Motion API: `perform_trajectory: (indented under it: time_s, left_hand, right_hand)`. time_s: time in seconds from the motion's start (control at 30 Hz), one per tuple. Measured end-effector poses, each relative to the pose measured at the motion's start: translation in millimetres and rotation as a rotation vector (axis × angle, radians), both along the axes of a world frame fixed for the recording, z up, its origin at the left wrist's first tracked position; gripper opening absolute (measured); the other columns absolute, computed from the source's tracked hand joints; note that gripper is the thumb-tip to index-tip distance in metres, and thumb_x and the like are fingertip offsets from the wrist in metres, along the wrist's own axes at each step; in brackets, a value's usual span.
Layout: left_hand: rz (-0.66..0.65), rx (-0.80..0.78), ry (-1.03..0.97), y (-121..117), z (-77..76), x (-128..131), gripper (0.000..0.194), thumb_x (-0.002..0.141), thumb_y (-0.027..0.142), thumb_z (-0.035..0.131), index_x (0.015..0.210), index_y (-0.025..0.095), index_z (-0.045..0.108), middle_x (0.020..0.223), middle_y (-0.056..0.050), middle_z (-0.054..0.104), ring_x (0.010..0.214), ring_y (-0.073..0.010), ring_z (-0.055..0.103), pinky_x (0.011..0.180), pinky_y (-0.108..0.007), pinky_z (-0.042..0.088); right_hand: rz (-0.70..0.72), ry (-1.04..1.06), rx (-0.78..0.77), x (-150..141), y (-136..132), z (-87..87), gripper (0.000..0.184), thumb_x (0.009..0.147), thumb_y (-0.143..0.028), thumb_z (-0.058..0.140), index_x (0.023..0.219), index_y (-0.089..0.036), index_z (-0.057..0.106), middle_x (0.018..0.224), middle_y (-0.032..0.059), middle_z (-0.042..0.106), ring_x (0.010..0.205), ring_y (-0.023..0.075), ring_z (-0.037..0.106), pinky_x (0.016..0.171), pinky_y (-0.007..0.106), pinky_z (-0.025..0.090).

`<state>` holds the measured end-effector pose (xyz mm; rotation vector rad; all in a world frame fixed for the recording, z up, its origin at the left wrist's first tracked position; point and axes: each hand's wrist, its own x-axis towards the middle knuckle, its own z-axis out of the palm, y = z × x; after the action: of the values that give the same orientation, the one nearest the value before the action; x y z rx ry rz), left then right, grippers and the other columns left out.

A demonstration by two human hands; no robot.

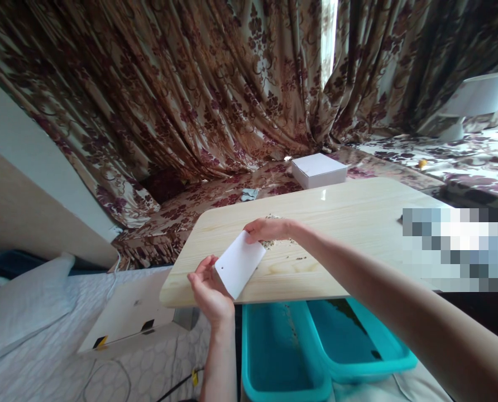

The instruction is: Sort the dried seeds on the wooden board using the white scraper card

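Note:
A stiff white card [239, 264] with a small dark hole near one corner is tilted over the near left part of the wooden table [336, 206]. My right hand [266, 229] pinches its far edge, thumb on the top face. Beside the card's near left edge, my left hand [211, 290] is cupped palm up, its fingers apart; the card overlaps part of the palm. Small brownish grains [269, 244] are scattered on the table around and behind my right hand; what they are is too small to tell.
Two turquoise tubs [288, 385] stand below the table's near edge, grains in the left one and dark matter in the right one. A white box [318, 170] sits beyond the table. An opened carton [127, 312] and a cable lie on the bed at left. A lamp [479, 95] stands far right.

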<state>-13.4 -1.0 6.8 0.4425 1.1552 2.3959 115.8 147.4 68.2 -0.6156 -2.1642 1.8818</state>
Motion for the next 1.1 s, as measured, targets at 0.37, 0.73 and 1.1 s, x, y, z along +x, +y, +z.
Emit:
perform_trajectory:
  time_s: [0.37,0.73,1.1]
  left_hand:
    - [0.01,-0.097,0.085,-3.5,4.1,7.9,0.053,0.084,0.062,0.04,0.092,0.015,0.064,0.087,-0.006,0.065,0.08,-0.0187,0.062,0.069,-0.029,0.045]
    - [-0.003,-0.084,-0.072,-5.9,3.1,-11.0,0.048,0.083,0.061,0.04,0.085,0.018,0.063,0.082,-0.002,0.066,0.081,-0.0202,0.062,0.072,-0.031,0.045]
    - [-0.025,-0.053,-0.019,-9.9,-0.1,-25.6,0.045,0.081,0.061,0.045,0.083,0.019,0.062,0.083,-0.001,0.065,0.085,-0.0184,0.061,0.082,-0.033,0.044]
  right_hand:
    - [0.027,0.003,-0.082,-1.6,1.6,-2.4,0.008,0.071,-0.011,0.061,0.077,-0.015,0.06,0.08,0.0006,0.064,0.077,0.0123,0.059,0.071,0.022,0.046]
    - [0.05,0.041,-0.117,-18.9,2.1,-2.2,0.009,0.07,-0.01,0.062,0.078,-0.015,0.059,0.079,-0.0005,0.063,0.076,0.0108,0.059,0.069,0.02,0.047]
    - [0.053,-0.041,-0.067,-21.4,1.1,-5.2,0.011,0.07,-0.009,0.06,0.077,-0.017,0.06,0.073,-0.0007,0.064,0.075,0.0135,0.062,0.066,0.021,0.048]
